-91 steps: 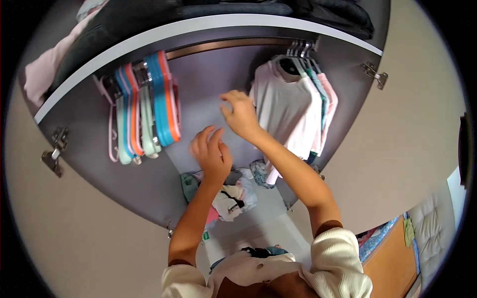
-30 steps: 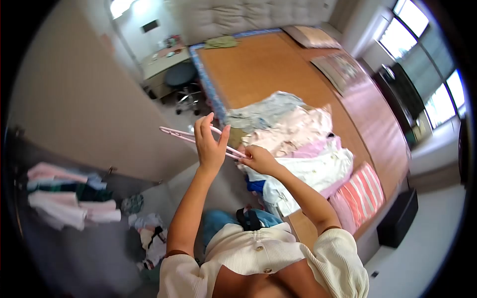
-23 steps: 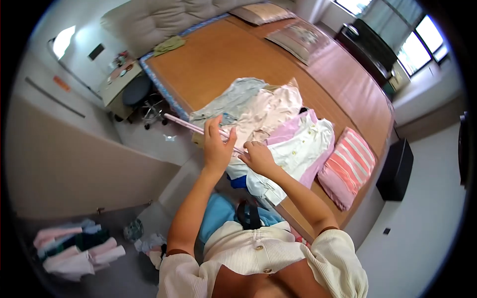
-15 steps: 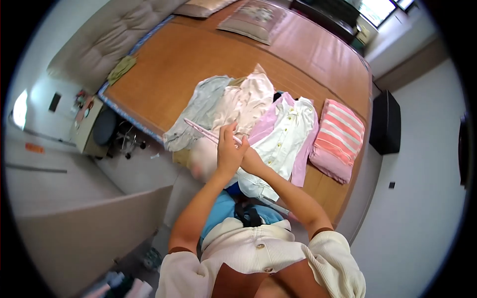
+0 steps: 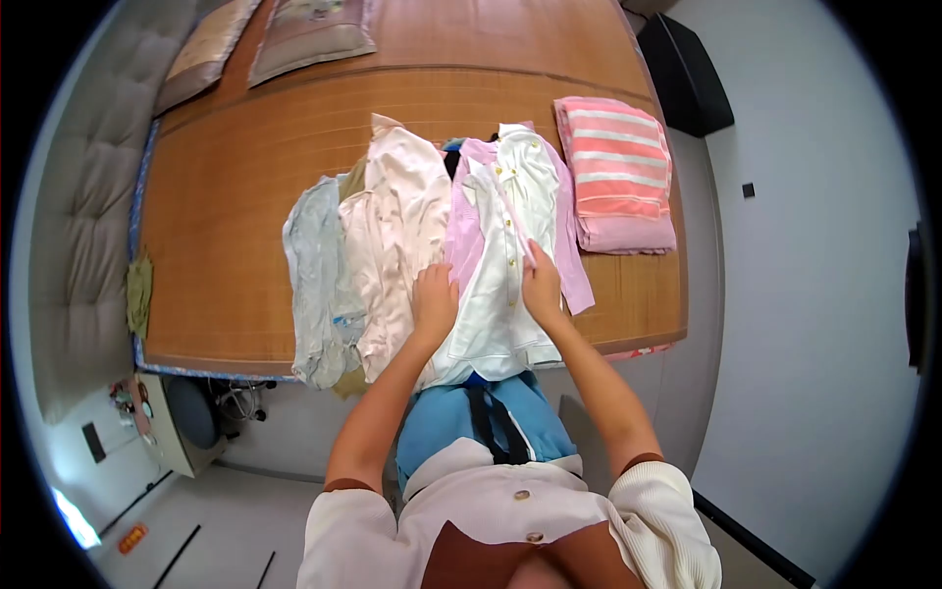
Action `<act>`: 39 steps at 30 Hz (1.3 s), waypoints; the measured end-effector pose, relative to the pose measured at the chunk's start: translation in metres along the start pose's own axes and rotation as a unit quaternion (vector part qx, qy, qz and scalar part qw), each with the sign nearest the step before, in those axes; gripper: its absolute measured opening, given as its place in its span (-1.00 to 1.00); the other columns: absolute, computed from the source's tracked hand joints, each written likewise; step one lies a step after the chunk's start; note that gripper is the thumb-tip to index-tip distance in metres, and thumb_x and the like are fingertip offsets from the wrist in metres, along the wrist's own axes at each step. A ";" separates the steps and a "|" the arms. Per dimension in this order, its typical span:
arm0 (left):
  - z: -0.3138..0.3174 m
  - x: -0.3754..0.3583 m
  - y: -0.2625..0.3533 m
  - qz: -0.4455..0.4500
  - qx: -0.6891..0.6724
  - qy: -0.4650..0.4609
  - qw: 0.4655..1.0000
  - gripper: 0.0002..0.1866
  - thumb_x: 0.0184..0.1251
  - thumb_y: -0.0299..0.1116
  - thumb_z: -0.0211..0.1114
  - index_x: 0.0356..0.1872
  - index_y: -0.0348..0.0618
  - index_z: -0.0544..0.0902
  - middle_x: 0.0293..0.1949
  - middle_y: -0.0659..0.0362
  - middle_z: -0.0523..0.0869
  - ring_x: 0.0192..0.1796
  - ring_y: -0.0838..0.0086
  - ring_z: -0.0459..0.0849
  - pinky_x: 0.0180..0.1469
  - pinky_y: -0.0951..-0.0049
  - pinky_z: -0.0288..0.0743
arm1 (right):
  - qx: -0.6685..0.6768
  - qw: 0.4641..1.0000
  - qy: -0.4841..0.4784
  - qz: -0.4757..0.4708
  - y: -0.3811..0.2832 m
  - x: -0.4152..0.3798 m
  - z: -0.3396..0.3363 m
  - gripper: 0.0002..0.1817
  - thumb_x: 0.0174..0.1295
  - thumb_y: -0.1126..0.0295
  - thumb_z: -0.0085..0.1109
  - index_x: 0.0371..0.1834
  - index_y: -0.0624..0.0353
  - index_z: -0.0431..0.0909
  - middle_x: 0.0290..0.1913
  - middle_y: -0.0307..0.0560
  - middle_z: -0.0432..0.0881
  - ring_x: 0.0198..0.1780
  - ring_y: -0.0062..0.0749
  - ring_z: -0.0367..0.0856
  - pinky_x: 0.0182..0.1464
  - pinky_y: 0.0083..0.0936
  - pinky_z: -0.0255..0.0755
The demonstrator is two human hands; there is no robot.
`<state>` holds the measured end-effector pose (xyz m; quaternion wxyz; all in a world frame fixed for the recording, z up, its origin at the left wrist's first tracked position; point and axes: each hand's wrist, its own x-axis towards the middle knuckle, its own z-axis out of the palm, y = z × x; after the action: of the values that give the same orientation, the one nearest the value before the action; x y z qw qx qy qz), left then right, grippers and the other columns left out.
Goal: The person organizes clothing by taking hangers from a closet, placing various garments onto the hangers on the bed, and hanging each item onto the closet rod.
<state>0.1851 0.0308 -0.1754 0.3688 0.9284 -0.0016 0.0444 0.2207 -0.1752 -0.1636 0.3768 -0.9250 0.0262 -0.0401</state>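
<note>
A white button-up shirt (image 5: pixel 535 177) lies spread on the bed over a light purple garment (image 5: pixel 569 236). My right hand (image 5: pixel 541 290) is closed on a slim pale pink hanger (image 5: pixel 520 221), seen nearly edge-on against the white shirt. My left hand (image 5: pixel 435 302) rests at the white shirt's left side, beside a pale pink satin shirt (image 5: pixel 402 187), its fingers lying on the cloth. Left of the satin shirt is a light grey garment (image 5: pixel 319 265). Little of the hanger's far side can be made out.
A folded pink-and-white striped blanket (image 5: pixel 618 162) lies right of the clothes on the mat-covered bed (image 5: pixel 235 226). Pillows (image 5: pixel 309 39) are at the upper left. A black box-shaped object (image 5: pixel 687 74) stands by the right wall, and an office chair (image 5: pixel 196 412) beyond the bed's left end.
My hands have moved apart and down to the clothes. The pink hanger, held up between both hands before, is now low over the white shirt in my right hand. The view has turned.
</note>
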 end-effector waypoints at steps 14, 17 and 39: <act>0.106 0.092 -0.012 -0.016 0.174 -0.063 0.983 -0.86 0.16 -0.34 0.34 -0.29 -0.14 0.69 -0.25 0.14 0.63 -0.07 0.23 0.53 0.09 0.19 0.26 | -0.038 0.998 0.032 0.030 0.137 0.096 0.049 -0.47 0.25 0.54 0.12 0.33 0.31 0.34 -0.08 0.28 0.55 -0.02 0.17 0.53 0.03 -0.16 0.41; 0.131 0.114 -0.005 -0.030 0.183 -0.070 0.980 -0.86 0.20 -0.33 0.31 -0.29 -0.15 0.67 -0.25 0.13 0.64 -0.07 0.23 0.54 0.09 0.19 0.27 | -0.034 0.997 -0.016 0.069 0.153 0.106 0.070 -0.43 0.23 0.47 0.19 0.33 0.31 0.33 -0.01 0.32 0.55 0.04 0.20 0.54 0.05 -0.16 0.43; -0.035 0.017 -0.110 -0.355 0.001 0.243 0.903 -0.81 0.46 -0.36 0.07 -0.10 -0.28 0.50 -0.23 -0.09 0.64 -0.20 0.06 0.61 -0.10 0.18 0.45 | 0.059 0.975 -0.214 0.023 0.037 -0.015 0.023 -0.66 0.12 0.51 0.03 0.02 0.22 0.44 -0.26 0.29 0.55 -0.25 0.25 0.57 -0.21 -0.08 0.45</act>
<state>0.2030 0.1354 -0.2238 0.3477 0.8284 0.4180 0.1344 0.2078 -0.1846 -0.2072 0.4282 -0.8876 -0.0358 0.1659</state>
